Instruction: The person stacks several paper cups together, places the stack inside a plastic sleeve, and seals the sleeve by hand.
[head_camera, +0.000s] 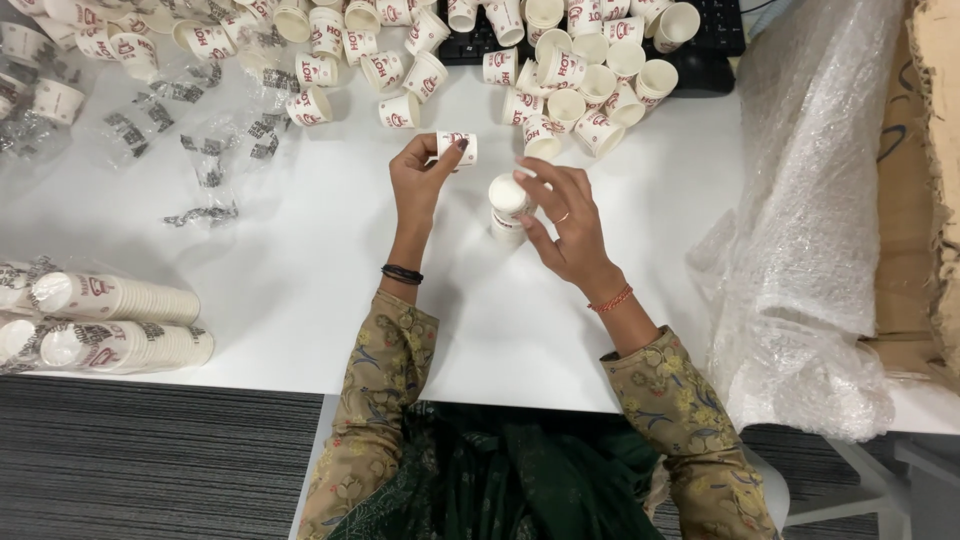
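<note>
- Head view, your left hand (418, 185): raised over the white bench (300, 250), thumb and fingertips pinched on a single paper cup (457, 148) held on its side.
- Head view, your right hand (562, 225): fingers spread and curled loosely round a short cup stack (507, 208) standing upside down on the bench; fingertips touch its top cup.
- Loose cups (560, 90): a scattered heap along the far edge, just beyond both hands, some upright, some tipped.
- Keyboard (715, 35): black, partly under the heap.
- Sleeved cup stacks (115, 320): two, lying at your near left.
- Torn plastic wrappers (200, 160): far left.
- Bubble wrap (810, 220): crumpled, at your right.
</note>
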